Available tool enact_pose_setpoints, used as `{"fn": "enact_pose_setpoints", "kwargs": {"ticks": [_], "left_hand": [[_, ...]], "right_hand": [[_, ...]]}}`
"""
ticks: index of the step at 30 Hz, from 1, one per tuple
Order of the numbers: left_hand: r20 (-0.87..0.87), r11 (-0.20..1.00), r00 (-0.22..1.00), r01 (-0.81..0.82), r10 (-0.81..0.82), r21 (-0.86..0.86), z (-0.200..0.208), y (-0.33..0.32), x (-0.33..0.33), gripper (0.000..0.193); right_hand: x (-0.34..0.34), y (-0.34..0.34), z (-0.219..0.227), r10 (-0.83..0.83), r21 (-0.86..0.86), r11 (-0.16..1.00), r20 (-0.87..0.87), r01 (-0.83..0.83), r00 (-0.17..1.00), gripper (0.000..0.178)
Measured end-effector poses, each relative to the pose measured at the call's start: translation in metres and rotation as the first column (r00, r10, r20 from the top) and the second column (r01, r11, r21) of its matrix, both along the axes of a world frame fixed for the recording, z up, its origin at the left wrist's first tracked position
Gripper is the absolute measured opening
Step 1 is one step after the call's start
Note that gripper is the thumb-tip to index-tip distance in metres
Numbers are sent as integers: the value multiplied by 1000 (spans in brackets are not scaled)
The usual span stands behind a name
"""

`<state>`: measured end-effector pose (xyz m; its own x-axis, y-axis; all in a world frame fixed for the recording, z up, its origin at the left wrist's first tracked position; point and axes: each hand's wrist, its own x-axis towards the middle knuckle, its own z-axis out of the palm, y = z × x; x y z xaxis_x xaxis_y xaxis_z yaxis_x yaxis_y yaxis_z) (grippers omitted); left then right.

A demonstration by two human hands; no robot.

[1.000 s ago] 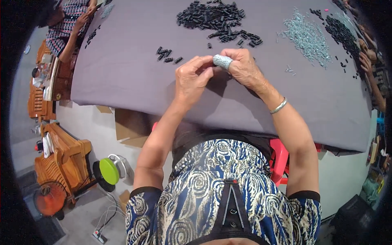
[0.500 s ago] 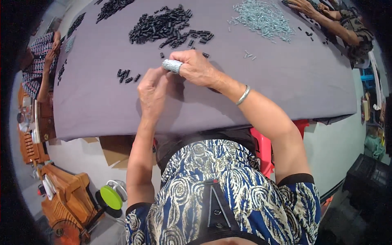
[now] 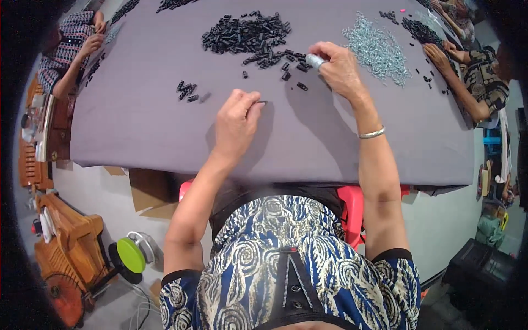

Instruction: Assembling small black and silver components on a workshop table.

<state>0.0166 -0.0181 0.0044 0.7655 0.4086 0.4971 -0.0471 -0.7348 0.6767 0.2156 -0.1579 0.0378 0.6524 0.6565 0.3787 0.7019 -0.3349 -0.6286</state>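
My left hand (image 3: 236,118) is held over the middle of the cloth-covered table, closed in a pinch. A small dark piece (image 3: 264,103) pokes out from its fingertips; most of it is hidden. Farther right, my right hand (image 3: 340,71) is curled at the edge of a pile of short black cylindrical pieces (image 3: 247,34). A silvery wrap (image 3: 315,61) covers one of its digits, seemingly the thumb. Whether anything is between those fingers does not show. Right of that hand lies a heap of small silver metal pieces (image 3: 377,49). Several black pieces (image 3: 187,91) form a small group on the left.
The grey-purple tablecloth (image 3: 137,132) hangs over the near edge. Another person (image 3: 71,47) works at the left side, and others' hands (image 3: 438,56) are busy at the right by more black pieces. A red plastic chair (image 3: 352,206) is under me.
My hands were together around the silvery wrap and are now apart. The right moved right and away to the black pile; the left shifted right with a small dark piece. The whole view shifted.
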Motion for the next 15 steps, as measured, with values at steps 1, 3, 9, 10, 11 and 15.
{"fn": "enact_pose_setpoints", "kwargs": {"ticks": [1, 3, 9, 10, 11, 15], "left_hand": [[3, 1000, 1000, -5, 5, -5, -1, 0, 0, 14], [-15, 999, 999, -35, 34, -27, 1, 0, 1, 15], [2, 992, 1000, -8, 8, -129, 6, 3, 0, 17], [1, 992, 1000, -13, 14, -128, 6, 3, -1, 17], [30, 987, 1000, 3, 2, -161, 6, 2, -1, 18], [42, 966, 999, 18, -7, -259, 11, 2, -5, 19]], "right_hand": [[2, 0, -4, 20, -1, 1000, 20, -20, 1000, 11], [2, 2, -11, 60, -29, 998, 80, -57, 995, 11], [-8, 9, -18, 51, -143, 989, 215, -20, 975, 11], [-9, 10, -16, 52, -151, 988, 217, -19, 975, 12], [-9, 11, -16, 54, -159, 987, 219, -19, 974, 13], [-15, 12, -14, 110, -47, 994, 165, -103, 980, 14]]}}
